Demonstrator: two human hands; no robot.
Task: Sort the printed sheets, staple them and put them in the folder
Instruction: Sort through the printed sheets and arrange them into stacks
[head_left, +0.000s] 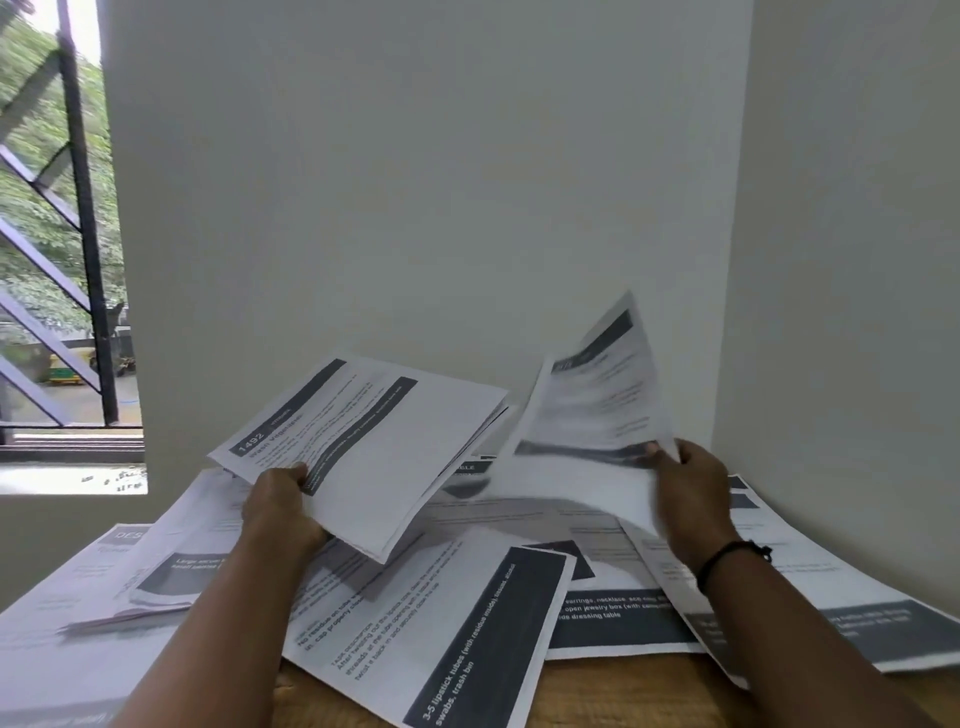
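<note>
Loose printed sheets (441, 639) cover the wooden table (597, 691). Left hand (283, 506) grips a small stack (363, 447); right hand (691, 488) pinches one blurred sheet (592, 410). Better to lay it squarely onto the stack, edges matching.

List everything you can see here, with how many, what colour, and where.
Held stack of sheets: several, white with dark bars, raised at centre-left.
Lifted sheet: one, white and grey, blurred, raised at right.
Loose printed sheets: many, overlapping across the table.
Wooden table: one, brown, bare strip near the front edge.
Window grille: one, black, far left.
Walls: white, behind and right.
Wristband: one, black, right wrist.
Left hand: grips the stack.
Right hand: pinches the lifted sheet.
</note>
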